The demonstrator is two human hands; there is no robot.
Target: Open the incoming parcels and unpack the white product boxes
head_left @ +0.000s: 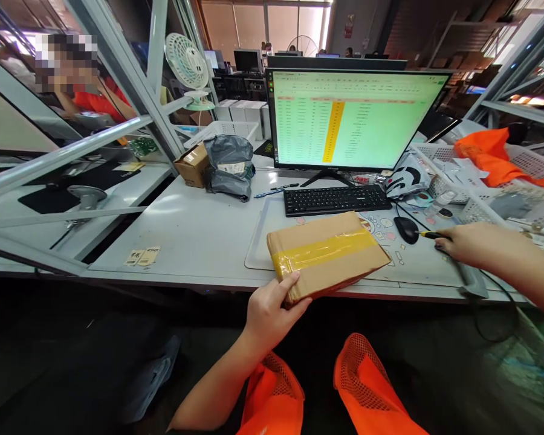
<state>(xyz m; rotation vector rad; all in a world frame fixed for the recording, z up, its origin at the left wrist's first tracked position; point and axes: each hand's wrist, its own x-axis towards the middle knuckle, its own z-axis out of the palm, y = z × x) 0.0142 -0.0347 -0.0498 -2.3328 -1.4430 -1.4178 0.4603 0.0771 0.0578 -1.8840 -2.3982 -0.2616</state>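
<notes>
My left hand (pixel 268 308) grips the near corner of a flat brown cardboard parcel (pixel 329 254) sealed with a yellow tape band, holding it at the desk's front edge over a white desk mat (pixel 259 244). My right hand (pixel 466 243) is closed on a small tool with a yellow and black handle (pixel 428 235), its tip pointing left beside a black mouse (pixel 406 229). A grey handheld scanner (pixel 470 279) lies under my right wrist. A black keyboard (pixel 336 199) and a monitor (pixel 353 118) showing a green spreadsheet stand behind the parcel.
A grey plastic mailer bag (pixel 229 166) and a small cardboard box (pixel 193 164) sit at the back left of the desk (pixel 185 229). White baskets (pixel 517 181) with an orange vest (pixel 494 154) fill the right. Another person (pixel 95 99) sits beyond the metal frame (pixel 131 78) at left.
</notes>
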